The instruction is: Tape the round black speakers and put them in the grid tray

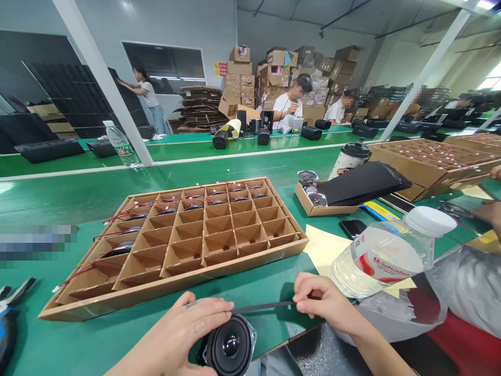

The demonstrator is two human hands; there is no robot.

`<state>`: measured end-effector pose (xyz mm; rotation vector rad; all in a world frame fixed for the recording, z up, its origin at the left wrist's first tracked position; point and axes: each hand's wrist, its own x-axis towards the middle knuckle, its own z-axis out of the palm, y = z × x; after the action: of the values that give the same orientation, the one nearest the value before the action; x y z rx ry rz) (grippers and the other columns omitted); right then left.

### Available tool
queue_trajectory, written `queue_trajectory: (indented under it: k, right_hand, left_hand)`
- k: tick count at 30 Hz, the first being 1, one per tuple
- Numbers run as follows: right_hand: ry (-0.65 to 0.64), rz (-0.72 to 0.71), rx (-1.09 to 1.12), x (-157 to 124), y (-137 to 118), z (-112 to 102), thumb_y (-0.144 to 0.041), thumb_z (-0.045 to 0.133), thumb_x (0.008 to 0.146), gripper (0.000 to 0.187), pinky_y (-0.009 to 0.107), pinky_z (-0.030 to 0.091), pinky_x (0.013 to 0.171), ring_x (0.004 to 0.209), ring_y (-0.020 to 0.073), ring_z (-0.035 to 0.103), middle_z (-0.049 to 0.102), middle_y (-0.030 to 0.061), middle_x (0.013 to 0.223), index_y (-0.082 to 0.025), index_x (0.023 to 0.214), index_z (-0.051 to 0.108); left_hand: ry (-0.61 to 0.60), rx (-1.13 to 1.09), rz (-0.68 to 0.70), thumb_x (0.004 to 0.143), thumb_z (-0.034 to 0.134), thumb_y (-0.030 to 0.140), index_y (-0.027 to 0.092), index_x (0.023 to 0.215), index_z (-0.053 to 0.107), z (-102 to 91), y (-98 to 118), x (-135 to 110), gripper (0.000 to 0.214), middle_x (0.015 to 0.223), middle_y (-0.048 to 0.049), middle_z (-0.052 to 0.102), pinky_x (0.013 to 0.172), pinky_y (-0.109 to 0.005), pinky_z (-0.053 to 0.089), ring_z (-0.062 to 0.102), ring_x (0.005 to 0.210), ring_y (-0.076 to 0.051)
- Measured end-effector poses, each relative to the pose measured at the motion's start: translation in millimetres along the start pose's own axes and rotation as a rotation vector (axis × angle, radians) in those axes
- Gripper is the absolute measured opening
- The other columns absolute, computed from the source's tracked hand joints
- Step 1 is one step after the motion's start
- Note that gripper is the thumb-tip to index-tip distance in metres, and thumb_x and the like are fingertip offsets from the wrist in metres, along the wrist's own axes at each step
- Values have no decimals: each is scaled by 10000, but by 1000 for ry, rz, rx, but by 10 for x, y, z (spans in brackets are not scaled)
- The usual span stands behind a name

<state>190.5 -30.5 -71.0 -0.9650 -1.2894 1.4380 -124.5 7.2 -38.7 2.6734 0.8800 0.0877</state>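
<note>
Low in the view, my left hand (183, 334) is wrapped round a round black speaker (230, 345) with a shiny dome at its centre. The speaker faces up near the table's front edge. A thin black strip (262, 310) runs from the top of the speaker, by my left fingertips, to my right hand (319, 300). My right thumb and fingers pinch the strip's far end, so it stretches straight between both hands. Just beyond lies a cardboard tray (180, 279) with dividers. Speakers with red wires sit in its back row and left column.
At right stand a large water bottle (385, 253), a small box (313, 209) with speakers and black sheets, and a patterned cup (349, 159). Pliers (10, 318) lie at far left. A co-worker's hand (489, 211) is at the right edge. People work behind the green line.
</note>
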Motion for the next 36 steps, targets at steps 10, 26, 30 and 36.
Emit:
queue_trajectory:
  k: [10,26,30,36]
  right_hand:
    - [-7,-114,-305,-262,-65,105,-230,699,722,87,205,366,554,622,99,510,547,18,686,-160,674,678]
    - [-67,-341,-516,-467,14,350,-213,645,779,105,151,423,577,602,85,539,560,42,665,-128,741,696]
    - [-70,-366,-493,-445,20,378,-191,644,776,95,130,429,583,609,79,545,571,48,669,-118,742,695]
    - [-41,-378,-470,-431,70,418,-177,664,754,77,125,436,603,630,84,565,589,59,683,-108,735,692]
  left_hand:
    - [-88,-29,87,680,636,531,383,1230,437,-299,82,141,603,1196,-21,555,944,-317,323,535,1040,-187]
    - [-8,187,91,455,718,321,370,1170,463,-147,174,210,761,1061,11,553,794,-335,317,534,831,-176]
    - [122,207,54,494,691,371,360,1145,481,-104,264,178,684,979,19,565,786,-349,286,522,773,-157]
    - [148,276,50,563,683,574,406,1198,438,-63,290,127,702,908,29,583,786,-343,284,550,763,-159]
